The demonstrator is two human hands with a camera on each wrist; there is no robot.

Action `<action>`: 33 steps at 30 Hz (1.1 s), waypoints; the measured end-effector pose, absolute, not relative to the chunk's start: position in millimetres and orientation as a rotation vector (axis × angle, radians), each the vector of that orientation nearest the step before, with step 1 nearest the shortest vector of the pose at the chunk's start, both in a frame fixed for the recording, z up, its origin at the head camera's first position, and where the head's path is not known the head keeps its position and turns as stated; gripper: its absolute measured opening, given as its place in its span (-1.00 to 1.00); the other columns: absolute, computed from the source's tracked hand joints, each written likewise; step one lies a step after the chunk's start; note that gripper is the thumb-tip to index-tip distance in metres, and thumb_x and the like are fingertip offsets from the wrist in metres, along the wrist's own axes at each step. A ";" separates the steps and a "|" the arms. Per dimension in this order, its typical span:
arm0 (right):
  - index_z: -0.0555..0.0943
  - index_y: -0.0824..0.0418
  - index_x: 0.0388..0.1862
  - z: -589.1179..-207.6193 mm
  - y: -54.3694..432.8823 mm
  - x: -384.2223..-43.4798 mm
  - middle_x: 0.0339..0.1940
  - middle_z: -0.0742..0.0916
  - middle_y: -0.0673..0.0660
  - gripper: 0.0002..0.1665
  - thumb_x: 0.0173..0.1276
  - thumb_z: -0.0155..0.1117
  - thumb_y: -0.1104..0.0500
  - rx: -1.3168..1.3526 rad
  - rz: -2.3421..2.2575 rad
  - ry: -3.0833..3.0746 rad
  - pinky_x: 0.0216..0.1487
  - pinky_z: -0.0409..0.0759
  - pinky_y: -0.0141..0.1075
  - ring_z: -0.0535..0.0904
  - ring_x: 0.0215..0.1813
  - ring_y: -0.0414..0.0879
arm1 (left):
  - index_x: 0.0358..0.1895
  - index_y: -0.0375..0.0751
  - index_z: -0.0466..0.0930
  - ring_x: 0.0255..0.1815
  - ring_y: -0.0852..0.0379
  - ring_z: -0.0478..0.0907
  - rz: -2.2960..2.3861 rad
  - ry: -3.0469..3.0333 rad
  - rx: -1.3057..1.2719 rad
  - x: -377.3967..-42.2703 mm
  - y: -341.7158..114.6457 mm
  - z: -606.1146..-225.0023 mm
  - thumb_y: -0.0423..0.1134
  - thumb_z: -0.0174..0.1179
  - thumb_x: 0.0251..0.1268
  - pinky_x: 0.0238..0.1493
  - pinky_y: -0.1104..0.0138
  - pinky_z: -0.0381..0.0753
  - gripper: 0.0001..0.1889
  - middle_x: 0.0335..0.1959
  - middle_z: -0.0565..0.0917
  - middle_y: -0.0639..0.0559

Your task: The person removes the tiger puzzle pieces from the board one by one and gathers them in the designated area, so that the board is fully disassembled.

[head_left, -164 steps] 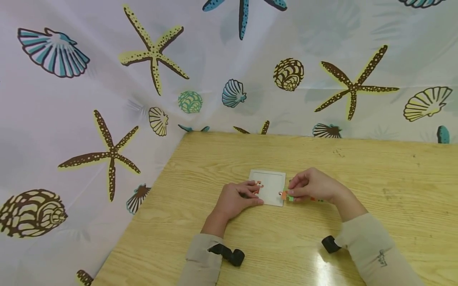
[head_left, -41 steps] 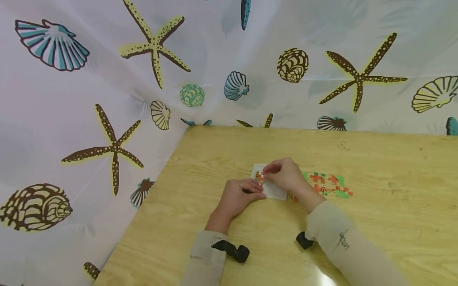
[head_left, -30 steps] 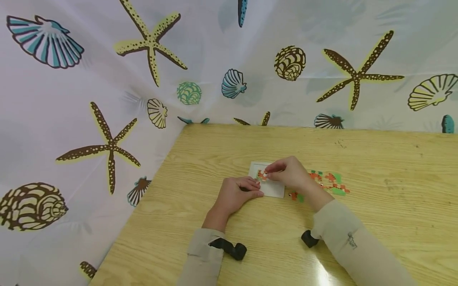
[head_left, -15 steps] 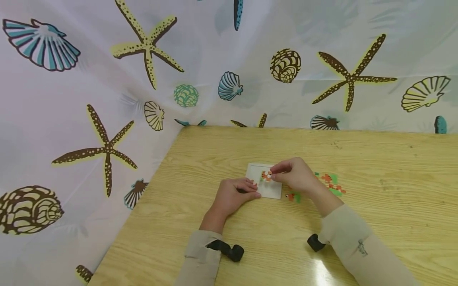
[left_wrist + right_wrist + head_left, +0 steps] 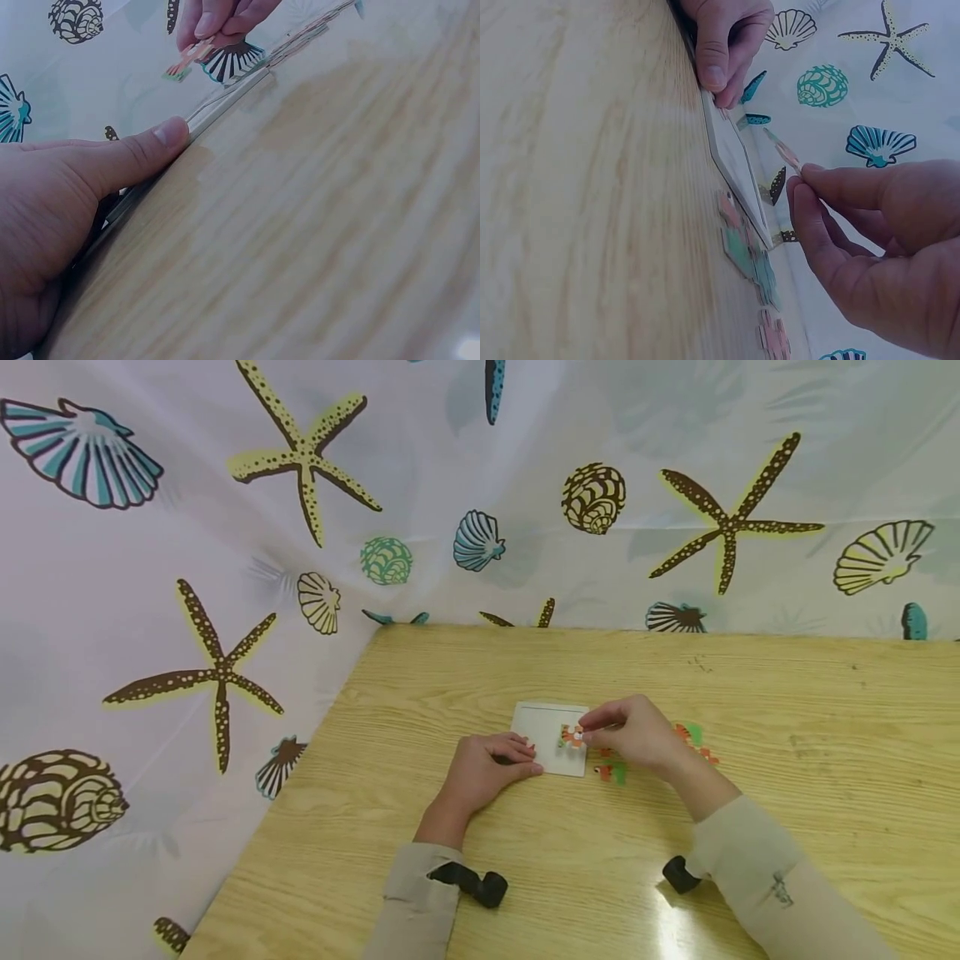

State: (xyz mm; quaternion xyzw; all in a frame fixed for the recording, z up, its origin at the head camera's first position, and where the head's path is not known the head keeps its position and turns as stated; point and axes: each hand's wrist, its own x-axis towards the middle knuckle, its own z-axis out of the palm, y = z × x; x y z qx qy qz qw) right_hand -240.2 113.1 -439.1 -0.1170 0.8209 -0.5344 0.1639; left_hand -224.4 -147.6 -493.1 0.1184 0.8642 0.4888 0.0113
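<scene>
A white puzzle tray (image 5: 542, 722) lies on the wooden table. At its lower left corner my left hand (image 5: 483, 770) grips it, thumb (image 5: 161, 139) along the near edge and fingers over the left side. A bit of orange (image 5: 531, 745) shows at those fingertips, mostly hidden by them. My right hand (image 5: 637, 735) pinches an orange, white and green jigsaw piece (image 5: 570, 737) between thumb and fingertips. The right wrist view has this piece raised above the tray, tilted.
Several loose orange and green jigsaw pieces (image 5: 611, 773) lie just right of the tray, partly hidden below the right hand and forearm. A white curtain (image 5: 420, 460) printed with shells and starfish hangs along the table's back and left edges.
The right hand held the jigsaw piece over the tray's left part and has drawn it rightward to the tray's right side. The left hand keeps its place at the tray corner.
</scene>
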 end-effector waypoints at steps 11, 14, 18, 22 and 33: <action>0.74 0.35 0.12 -439.6 129.8 -229.5 0.10 0.77 0.26 -0.70 0.47 0.38 0.25 -0.367 -1.509 2.365 -0.04 0.66 -0.32 0.71 -0.04 -0.08 | -0.32 -0.13 0.91 0.23 0.06 0.66 1.538 2.676 0.366 -225.3 -146.4 -495.5 -0.25 0.61 0.10 0.37 0.15 0.56 -0.90 -0.16 0.85 0.07; 0.71 0.38 0.15 -438.5 135.3 -226.7 0.14 0.75 0.30 -0.67 0.48 0.36 0.26 -0.385 -1.523 2.346 -0.01 0.66 -0.29 0.73 -0.02 -0.04 | -0.32 -0.14 0.91 0.23 0.05 0.67 1.541 2.678 0.374 -226.2 -146.4 -494.9 -0.26 0.61 0.09 0.37 0.14 0.57 -0.90 -0.17 0.85 0.06; 0.70 0.38 0.17 -436.2 140.1 -224.3 0.16 0.73 0.31 -0.66 0.50 0.34 0.25 -0.397 -1.526 2.322 0.03 0.66 -0.24 0.72 0.01 -0.01 | -0.32 -0.14 0.90 0.21 0.05 0.67 1.556 2.677 0.377 -226.5 -148.2 -494.8 -0.27 0.61 0.08 0.36 0.14 0.57 -0.90 -0.19 0.85 0.05; 0.69 0.40 0.15 -431.4 145.0 -222.0 0.09 0.76 0.28 -0.68 0.50 0.32 0.28 -0.419 -1.503 2.308 0.04 0.66 -0.21 0.70 0.04 0.00 | -0.32 -0.14 0.90 0.22 0.05 0.67 1.566 2.669 0.380 -226.3 -148.7 -496.2 -0.27 0.61 0.09 0.37 0.15 0.56 -0.90 -0.18 0.85 0.05; 0.73 0.46 0.04 -423.2 159.2 -222.1 -0.05 0.81 0.24 -0.74 0.43 0.37 0.35 -0.476 -1.392 2.253 -0.07 0.68 -0.27 0.68 -0.07 -0.07 | -0.31 -0.12 0.91 0.24 0.06 0.66 1.562 2.663 0.353 -224.7 -148.7 -494.2 -0.27 0.61 0.08 0.36 0.15 0.57 -0.89 -0.16 0.85 0.07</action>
